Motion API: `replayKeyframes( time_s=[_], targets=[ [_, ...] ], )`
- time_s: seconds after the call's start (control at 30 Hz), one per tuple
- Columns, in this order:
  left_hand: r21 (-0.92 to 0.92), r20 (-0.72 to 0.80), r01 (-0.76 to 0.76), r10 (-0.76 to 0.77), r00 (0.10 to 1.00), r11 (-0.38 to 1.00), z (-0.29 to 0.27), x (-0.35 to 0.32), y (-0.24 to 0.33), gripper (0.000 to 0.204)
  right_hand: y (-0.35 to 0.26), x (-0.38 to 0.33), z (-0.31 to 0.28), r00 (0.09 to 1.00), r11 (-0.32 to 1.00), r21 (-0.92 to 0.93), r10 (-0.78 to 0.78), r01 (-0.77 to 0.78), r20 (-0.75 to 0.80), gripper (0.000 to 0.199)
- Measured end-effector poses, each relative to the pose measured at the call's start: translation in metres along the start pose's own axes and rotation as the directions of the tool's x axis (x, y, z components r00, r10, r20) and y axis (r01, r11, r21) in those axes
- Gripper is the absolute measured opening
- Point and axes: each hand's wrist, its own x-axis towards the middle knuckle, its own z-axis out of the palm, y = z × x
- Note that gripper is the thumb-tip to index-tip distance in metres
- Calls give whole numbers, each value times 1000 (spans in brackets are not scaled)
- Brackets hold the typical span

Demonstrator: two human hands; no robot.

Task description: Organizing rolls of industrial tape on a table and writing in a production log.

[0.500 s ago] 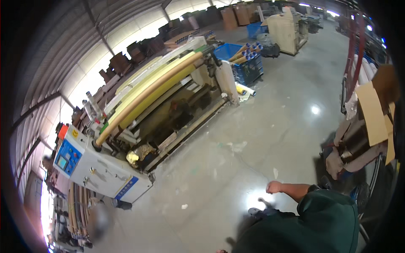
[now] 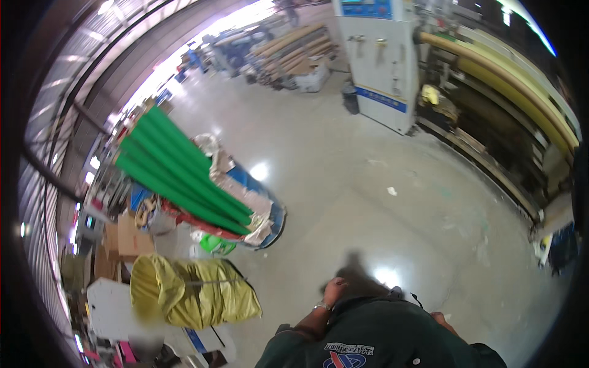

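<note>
My left hand (image 2: pixel 335 288), with a watch at the wrist, hangs in front of my dark green shirt over the floor. Its fingers are curled in, and I see nothing in them. Of my right hand (image 2: pixel 438 317) only a small part shows past the shirt's edge; its fingers are hidden. Neither hand touches anything that I can see. To the left of my left hand lies a yellow sack (image 2: pixel 208 291) with its mouth open. Beyond it, long green rolls (image 2: pixel 178 168) lean in a blue drum (image 2: pixel 277 221).
A roller machine with a grey control cabinet (image 2: pixel 383 67) and a tan roll (image 2: pixel 491 64) stands at the far right. A small dark bin (image 2: pixel 350 98) is beside the cabinet. Stacked tubes (image 2: pixel 294 49) lie at the back, cardboard boxes (image 2: pixel 134 236) at the left.
My view has swung left: the machine moves to the right side, and the green rolls and yellow sack come in. My left hand now shows; my right is mostly hidden.
</note>
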Motion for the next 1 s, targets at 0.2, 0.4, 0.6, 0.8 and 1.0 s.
replayKeyframes(
  time_s=[0.2, 0.4, 0.6, 0.8, 1.0],
  targets=[
    [-159, -133, 373, -394, 909, 914, -74, -63, -101, 40, -35, 86, -84, 867, 167, 915, 417, -366, 271, 5],
    [-235, -240, 372, -424, 873, 898, -119, -84, -152, 32, -92, 169, -168, 846, 93, 940, 473, -328, 248, 4],
    [-386, -303, 222, -350, 886, 896, -155, -58, -161, 34, -142, 239, -165, 913, 213, 908, 281, -360, 296, 11],
    [-609, -369, 237, -534, 760, 757, -196, -63, -160, 36, -167, 302, -181, 890, 345, 824, 258, -449, 376, 14],
    [-492, -619, 256, -541, 569, 832, -187, -79, -182, 34, -209, 388, -264, 906, 767, 560, 63, -312, 419, 13]
  ],
)
